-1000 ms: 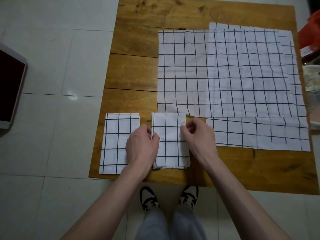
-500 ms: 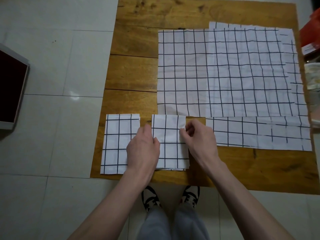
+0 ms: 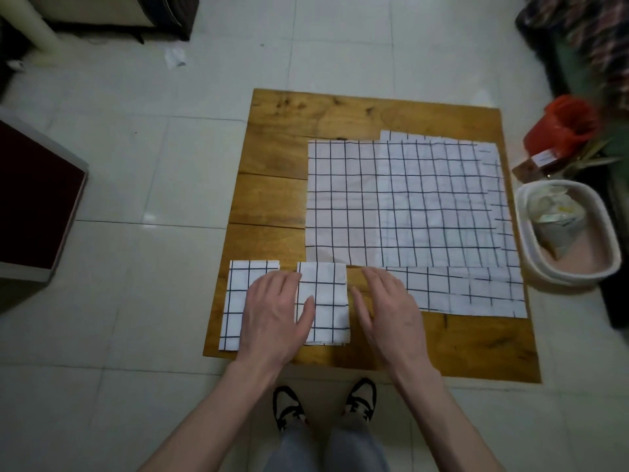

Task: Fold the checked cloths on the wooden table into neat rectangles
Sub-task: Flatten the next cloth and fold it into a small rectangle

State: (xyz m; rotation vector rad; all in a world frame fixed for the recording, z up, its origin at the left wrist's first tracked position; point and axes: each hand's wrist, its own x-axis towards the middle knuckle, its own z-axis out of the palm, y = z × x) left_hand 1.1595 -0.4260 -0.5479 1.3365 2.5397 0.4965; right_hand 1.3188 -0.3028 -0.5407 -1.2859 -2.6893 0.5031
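Two folded white cloths with black checks lie at the near left of the wooden table (image 3: 272, 158): one folded cloth (image 3: 235, 301) at the corner, a second folded cloth (image 3: 326, 301) to its right. My left hand (image 3: 272, 315) lies flat between them, fingers straight, thumb on the second one. My right hand (image 3: 388, 308) is spread flat just right of that cloth, over bare wood and the edge of an unfolded strip (image 3: 476, 291). Large unfolded checked cloths (image 3: 408, 202) overlap across the table's right half.
A white oval basket (image 3: 531, 260) holding crumpled items stands on the floor right of the table, with a red bag (image 3: 561, 127) behind it. A dark red cabinet (image 3: 37, 199) stands at the left. My shoes (image 3: 323, 400) are under the table's near edge.
Both hands have let go of the second folded cloth's edges and opened flat. The view has pulled back and now takes in more of the floor and room.
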